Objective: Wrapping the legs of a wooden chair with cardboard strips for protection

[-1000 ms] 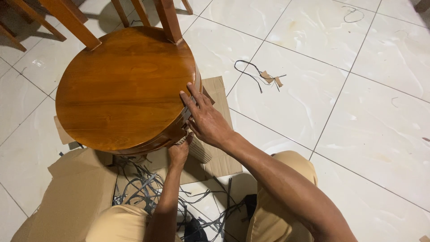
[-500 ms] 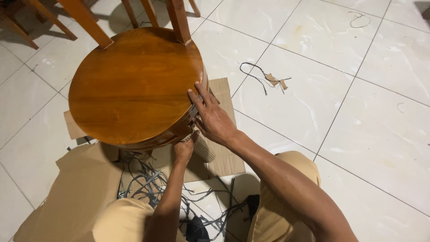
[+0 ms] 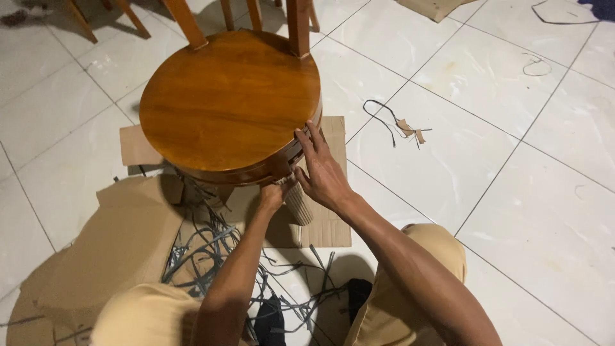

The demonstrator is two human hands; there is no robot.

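We knelt over a round wooden seat (image 3: 227,106) that stood on flattened cardboard (image 3: 320,211) on the tiled floor (image 3: 512,179). Our right hand (image 3: 323,173) lay spread against the seat's near edge, fingers (image 3: 306,142) flat on the rim and pressing rather than gripping. Just to its left and slightly lower, our left hand (image 3: 274,195) was tucked under the rim, closed around the top of a corrugated cardboard wrap (image 3: 299,205) that covered what seemed to be a leg; how tightly it gripped we could not tell, as the rim hid the fingers.

We judged the work partly done. The polished top of the seat was already bare, and a tangle of cut grey straps (image 3: 211,247) lay beneath and behind our hands, near our knees. A larger sheet of loose cardboard (image 3: 109,250) lay well to the left of our left hand. Beyond our right hand, farther out on the tiles, lay a stray strap scrap (image 3: 391,122). The wrapped leg under our left hand was still covered.
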